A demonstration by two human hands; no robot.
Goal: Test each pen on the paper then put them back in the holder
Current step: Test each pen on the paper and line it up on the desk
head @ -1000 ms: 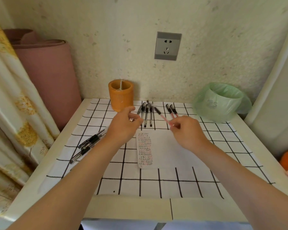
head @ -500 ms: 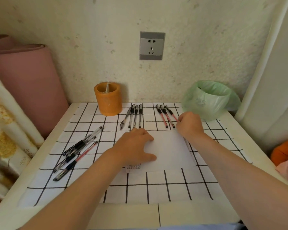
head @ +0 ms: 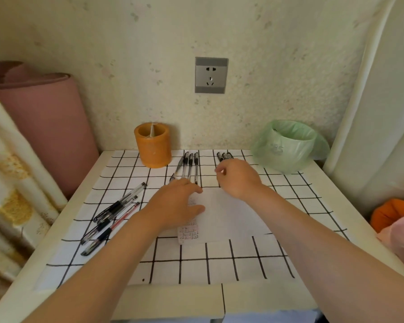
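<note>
An orange pen holder (head: 153, 148) stands at the back of the table with no pens showing in it. A white paper (head: 231, 217) with small scribbles along its left edge lies in the middle. My left hand (head: 177, 206) rests flat on its left part. Several black pens (head: 190, 164) lie in a row right of the holder. Three dark-capped pens (head: 224, 156) lie further right; my right hand (head: 238, 180) hovers over their lower ends with curled fingers, and whether it grips one is hidden. Several more pens (head: 117, 215) lie slanted at the left.
A small bin lined with a green bag (head: 287, 145) stands at the back right. A pink roll (head: 44, 127) and a curtain (head: 7, 194) flank the table's left side. A checked cloth (head: 219, 264) covers the table. Orange and pink soft things (head: 392, 217) sit off the right edge.
A second ago my right hand held a red pen up near my left hand. The pen then went down beside the right group, my left hand dropped onto the paper, and my right hand now covers those pens.
</note>
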